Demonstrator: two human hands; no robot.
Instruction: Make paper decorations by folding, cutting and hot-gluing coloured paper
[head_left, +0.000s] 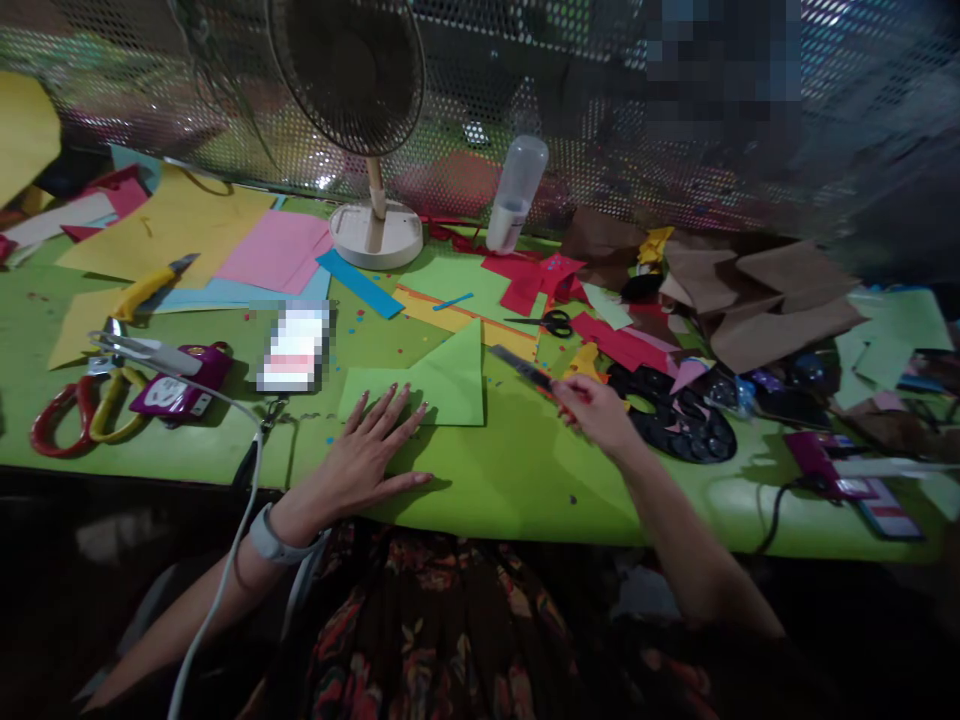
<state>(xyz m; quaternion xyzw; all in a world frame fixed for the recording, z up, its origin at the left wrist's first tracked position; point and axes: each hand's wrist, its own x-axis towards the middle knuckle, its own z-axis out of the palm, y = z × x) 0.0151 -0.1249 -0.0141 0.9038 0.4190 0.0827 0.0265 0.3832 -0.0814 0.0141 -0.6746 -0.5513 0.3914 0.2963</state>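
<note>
My left hand (379, 445) lies flat with fingers spread, its fingertips on a folded sheet of light green paper (450, 390). That paper has a raised pointed flap at its right end. To the right, my right hand (589, 408) is closed around the red-orange handle of a knife (521, 366). Its grey blade points up and left, beside the paper's right edge. Small black scissors (551, 322) rest just behind the blade. A black palette-like tray (694, 440) sits to the right of my right hand.
A fan (375, 240) and a clear bottle (510, 220) stand at the back. Leftward lie a phone (295, 350), a purple power strip (184, 385), red-handled scissors (64, 420) and a yellow-handled cutter (150, 290). Brown paper (787, 300) is heaped at right. A white cable (217, 590) crosses my left forearm.
</note>
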